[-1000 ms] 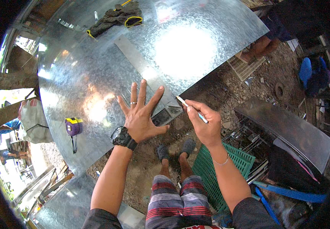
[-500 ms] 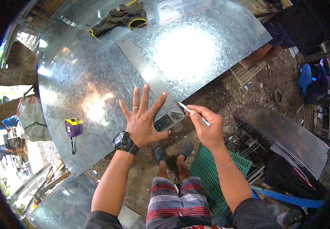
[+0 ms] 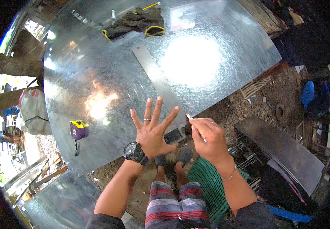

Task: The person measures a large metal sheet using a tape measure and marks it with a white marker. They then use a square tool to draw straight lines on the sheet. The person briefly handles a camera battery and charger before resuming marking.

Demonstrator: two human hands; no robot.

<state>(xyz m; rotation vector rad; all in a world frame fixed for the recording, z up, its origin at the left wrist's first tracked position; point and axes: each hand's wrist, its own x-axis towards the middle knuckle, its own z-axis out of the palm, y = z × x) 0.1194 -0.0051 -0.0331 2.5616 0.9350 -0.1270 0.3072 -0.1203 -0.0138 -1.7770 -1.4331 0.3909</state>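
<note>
My left hand (image 3: pixel 153 128) lies flat with its fingers spread, wearing a ring and a black watch. It presses on the sheet metal (image 3: pixel 115 68) and the lower end of a metal square (image 3: pixel 155 74), whose flat blade runs away toward the far left. The square's dark-faced stock (image 3: pixel 173 136) shows by my thumb, at the sheet's near edge. My right hand (image 3: pixel 210 138) pinches a slim white pen (image 3: pixel 189 116). Its tip is by the sheet's near edge, just right of the blade; whether it touches is unclear. Most of the pen's shaft is hidden by my fingers.
A purple and yellow tape measure (image 3: pixel 79 130) sits left on the sheet. Dark gloves (image 3: pixel 134 24) with yellow cuffs and a yellow pencil (image 3: pixel 151 5) lie at the far side. A green plastic crate (image 3: pixel 207 183) and a dark metal panel (image 3: pixel 279 149) stand below right.
The view has shifted, so the sheet and what lies on it sit lower and further right. My right hand has turned slightly, hiding more of the pen. My left hand stays spread on the square.
</note>
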